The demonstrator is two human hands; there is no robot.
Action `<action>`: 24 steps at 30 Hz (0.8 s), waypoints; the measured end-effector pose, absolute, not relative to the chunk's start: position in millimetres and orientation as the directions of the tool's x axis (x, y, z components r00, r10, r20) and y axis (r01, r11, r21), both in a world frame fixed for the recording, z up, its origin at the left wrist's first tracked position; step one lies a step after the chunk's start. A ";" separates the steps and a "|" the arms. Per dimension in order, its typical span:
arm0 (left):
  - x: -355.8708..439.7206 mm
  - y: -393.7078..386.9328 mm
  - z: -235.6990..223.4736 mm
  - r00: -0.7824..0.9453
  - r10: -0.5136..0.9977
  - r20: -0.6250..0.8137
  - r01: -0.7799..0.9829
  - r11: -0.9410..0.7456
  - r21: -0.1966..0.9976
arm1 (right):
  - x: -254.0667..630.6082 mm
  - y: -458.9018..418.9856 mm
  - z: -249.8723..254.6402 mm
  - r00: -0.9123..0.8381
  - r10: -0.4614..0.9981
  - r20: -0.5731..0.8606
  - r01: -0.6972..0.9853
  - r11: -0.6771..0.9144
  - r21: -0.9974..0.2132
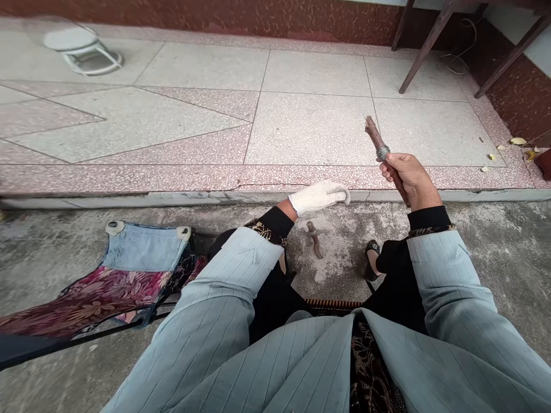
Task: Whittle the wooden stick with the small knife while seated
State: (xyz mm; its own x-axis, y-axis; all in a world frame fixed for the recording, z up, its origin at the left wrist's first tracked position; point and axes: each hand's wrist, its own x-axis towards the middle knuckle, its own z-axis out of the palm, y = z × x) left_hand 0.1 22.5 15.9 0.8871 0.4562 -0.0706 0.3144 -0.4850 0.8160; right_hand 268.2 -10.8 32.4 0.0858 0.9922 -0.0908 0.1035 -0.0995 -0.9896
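Your right hand [408, 176] had its fingers clamped around a wire-wrapped stick [377, 139] before the tiled step [301, 137], your gloved left hand [321, 195] hung apart, fingers curled, whether closed I couldn't tell, and your shoe's [369, 253] emblem [374, 245] was too small to read.
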 end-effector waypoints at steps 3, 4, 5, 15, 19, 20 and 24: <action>0.9 19.6 19.3 0.904 0.422 -0.073 0.292 -0.483 0.826 | 266.7 -5.6 24.2 0.118 0.983 -0.138 0.270 -0.165 -0.949; 0.9 19.1 20.3 0.908 0.413 -0.071 0.289 -0.492 0.821 | 265.8 -3.7 21.6 0.124 0.980 -0.158 0.356 -0.192 -0.915; 0.9 18.9 21.1 0.911 0.406 -0.070 0.289 -0.509 0.811 | 264.8 -1.9 19.3 0.128 0.976 -0.179 0.454 -0.218 -0.864; -6.4 28.3 13.4 0.856 0.515 -0.044 0.392 -0.592 0.705 | 242.1 -7.7 11.9 -0.438 0.604 -0.666 0.795 -0.086 -0.601; -5.2 33.7 5.0 0.832 0.554 -0.015 0.413 -0.602 0.683 | 226.0 -14.9 19.8 -0.675 0.374 -0.636 0.663 -0.070 -0.745; -4.2 34.4 3.3 0.825 0.564 -0.009 0.421 -0.605 0.676 | 224.8 -15.8 22.5 -0.708 0.358 -0.608 0.626 -0.079 -0.776; 0.2 31.8 1.2 0.808 0.588 -0.032 0.426 -0.545 0.723 | 234.2 -16.6 30.6 -0.695 0.590 -0.412 0.419 -0.133 -0.898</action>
State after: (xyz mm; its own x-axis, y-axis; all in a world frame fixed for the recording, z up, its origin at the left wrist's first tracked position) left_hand 0.2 31.8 1.2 0.8080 0.5883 -0.0323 0.4256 -0.5447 0.7226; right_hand 234.2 -16.6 30.6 -0.6950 0.5896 -0.4115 0.4193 -0.1326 -0.8981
